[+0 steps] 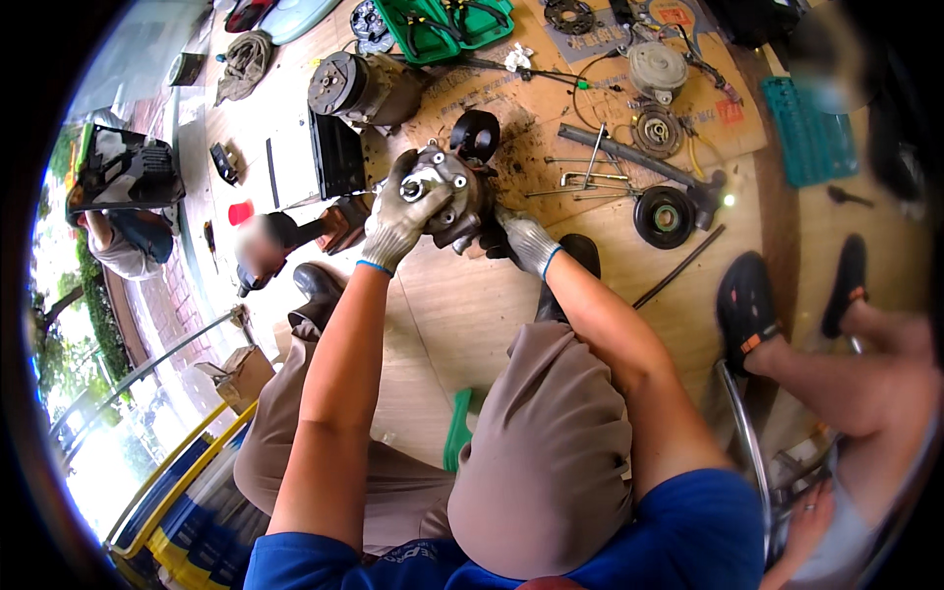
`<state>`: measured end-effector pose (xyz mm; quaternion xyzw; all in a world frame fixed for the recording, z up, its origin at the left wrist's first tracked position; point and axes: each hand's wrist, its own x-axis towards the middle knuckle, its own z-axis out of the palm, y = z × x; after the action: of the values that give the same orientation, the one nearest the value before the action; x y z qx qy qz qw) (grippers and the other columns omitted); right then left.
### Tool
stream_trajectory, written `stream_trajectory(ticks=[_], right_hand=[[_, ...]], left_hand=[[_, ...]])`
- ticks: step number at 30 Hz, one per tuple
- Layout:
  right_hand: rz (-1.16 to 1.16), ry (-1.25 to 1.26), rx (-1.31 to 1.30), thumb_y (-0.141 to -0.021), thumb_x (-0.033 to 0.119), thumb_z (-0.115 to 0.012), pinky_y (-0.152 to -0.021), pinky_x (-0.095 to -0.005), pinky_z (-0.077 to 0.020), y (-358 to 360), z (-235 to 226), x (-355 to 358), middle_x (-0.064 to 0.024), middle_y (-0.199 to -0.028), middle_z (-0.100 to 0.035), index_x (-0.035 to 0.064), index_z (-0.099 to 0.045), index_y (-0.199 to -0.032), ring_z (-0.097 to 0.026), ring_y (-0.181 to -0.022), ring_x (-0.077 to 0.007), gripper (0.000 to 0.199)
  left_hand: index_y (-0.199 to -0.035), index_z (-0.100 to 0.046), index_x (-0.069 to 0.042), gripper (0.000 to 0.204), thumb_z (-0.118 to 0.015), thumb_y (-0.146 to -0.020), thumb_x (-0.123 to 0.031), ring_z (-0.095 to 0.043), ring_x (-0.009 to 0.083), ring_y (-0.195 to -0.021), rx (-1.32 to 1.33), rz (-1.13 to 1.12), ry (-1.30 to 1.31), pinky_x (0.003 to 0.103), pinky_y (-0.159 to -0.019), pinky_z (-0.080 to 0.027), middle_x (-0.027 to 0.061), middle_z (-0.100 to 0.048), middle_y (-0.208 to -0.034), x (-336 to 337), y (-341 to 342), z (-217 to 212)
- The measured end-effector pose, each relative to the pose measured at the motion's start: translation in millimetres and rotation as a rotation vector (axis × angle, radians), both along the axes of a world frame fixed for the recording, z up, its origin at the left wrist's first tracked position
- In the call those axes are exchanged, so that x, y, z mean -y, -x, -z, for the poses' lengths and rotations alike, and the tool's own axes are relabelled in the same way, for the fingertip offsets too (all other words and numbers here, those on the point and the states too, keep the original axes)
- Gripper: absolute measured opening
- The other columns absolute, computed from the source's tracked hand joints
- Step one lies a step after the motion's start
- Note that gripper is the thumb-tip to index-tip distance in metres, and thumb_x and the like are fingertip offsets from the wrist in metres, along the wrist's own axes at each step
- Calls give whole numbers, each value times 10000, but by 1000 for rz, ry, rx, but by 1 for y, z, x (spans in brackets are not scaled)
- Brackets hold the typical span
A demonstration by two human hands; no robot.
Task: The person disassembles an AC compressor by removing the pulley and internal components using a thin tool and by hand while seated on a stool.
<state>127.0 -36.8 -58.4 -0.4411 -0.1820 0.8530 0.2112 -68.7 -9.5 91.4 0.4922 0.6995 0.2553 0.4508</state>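
Note:
Both my hands wear pale knitted work gloves with blue cuffs. Between them is a round grey metal compressor-like part with several bolt holes and a hub. My left hand is closed on its left side, thumb lying across the face near the hub. My right hand grips the lower right edge; its fingertips are partly hidden behind the part. Just beyond it a black ring-shaped pulley stands on edge on stained cardboard. A larger metal cylinder-shaped unit lies at the upper left of the part.
A hammer, hex keys, a black pulley and a thin rod lie to the right. Farther back is a green tool case. A cordless driver lies left. Another person's foot is at right.

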Motion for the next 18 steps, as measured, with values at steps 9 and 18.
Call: stream_trajectory(ticks=[9, 18], right_hand=[[118, 150, -121, -1084, 300, -435, -583, -344, -544, 4, 2, -8, -89, -848, -676, 56, -644, -1093, -650, -670, -215, 321], [-4, -7, 177, -994, 290, -592, -550, -352, -526, -41, 16, 4, -95, -798, -670, 38, -670, -1026, -643, -610, -223, 266]], left_hand=[[-1464, -388, 49, 931, -845, -780, -387, -632, 263, -1154, 11, -13, -48, 360, -977, -532, 198, -626, -1279, -8, -4, 30], [-1413, -428, 12, 871, -857, -739, -336, -625, 257, -1137, -162, 56, -170, 369, -998, -517, 171, -631, -1247, 8, -31, 42]])
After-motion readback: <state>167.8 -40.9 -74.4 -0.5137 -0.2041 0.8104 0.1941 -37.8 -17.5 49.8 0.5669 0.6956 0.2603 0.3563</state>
